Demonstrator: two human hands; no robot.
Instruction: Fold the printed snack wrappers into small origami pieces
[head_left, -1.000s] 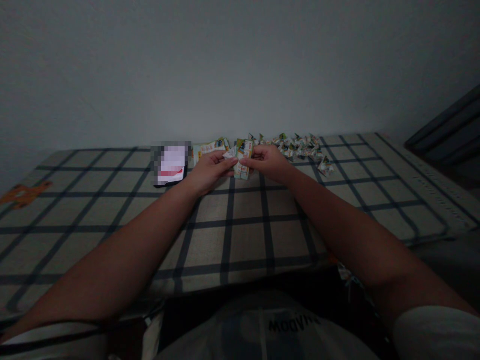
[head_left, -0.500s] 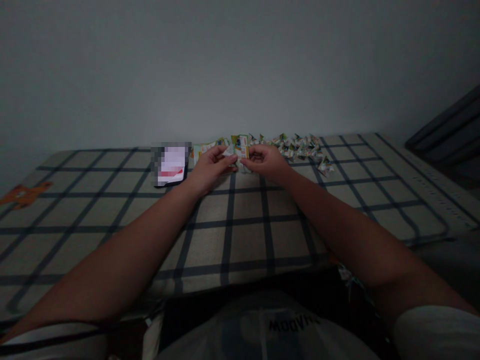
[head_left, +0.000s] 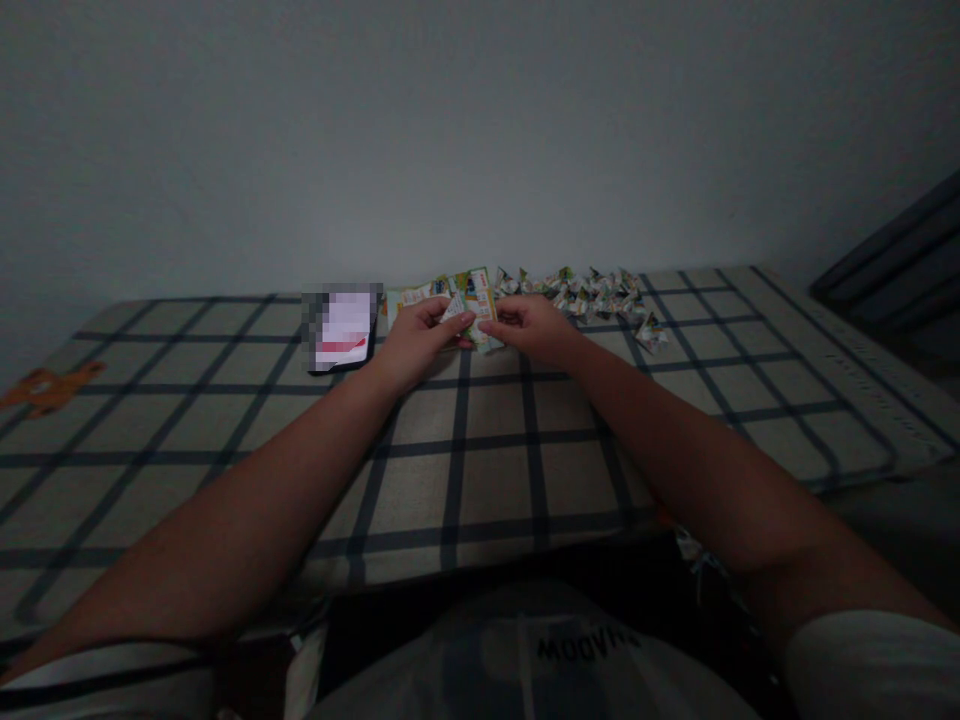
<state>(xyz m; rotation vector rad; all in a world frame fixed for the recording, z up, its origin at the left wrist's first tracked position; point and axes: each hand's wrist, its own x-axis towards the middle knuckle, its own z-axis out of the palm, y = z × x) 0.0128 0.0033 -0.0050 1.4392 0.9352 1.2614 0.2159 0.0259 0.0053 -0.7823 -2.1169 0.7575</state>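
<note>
1. Both forearms reach forward from the lower corners over the checked cloth (head_left: 491,480), slanting inward so that the hands nearly meet near its far edge, in front of the wall (head_left: 480,130).
2. The left hand (head_left: 420,335) comes in from the left with its back turned upward; thumb and fingers are pinched together on a pale folded piece (head_left: 454,306), with almost no gap between them.
3. The right hand (head_left: 534,325) mirrors it, wrist angled inward, fingers curled and the thumb pressed on the lower part of a printed paper (head_left: 478,290); the grip is narrow, though the fingertips behind are hidden.
4. The printed paper stands tilted between the two hands; whether it is joined to the pale folded piece cannot be told.
5. Behind the left hand lie flat printed papers (head_left: 409,297), and near its wrist, to the left, a phone (head_left: 346,330) with its screen lit.
6. Beyond the right hand sits a cluster of folded pieces (head_left: 592,293), with a single folded piece (head_left: 652,334) just nearer.
</note>
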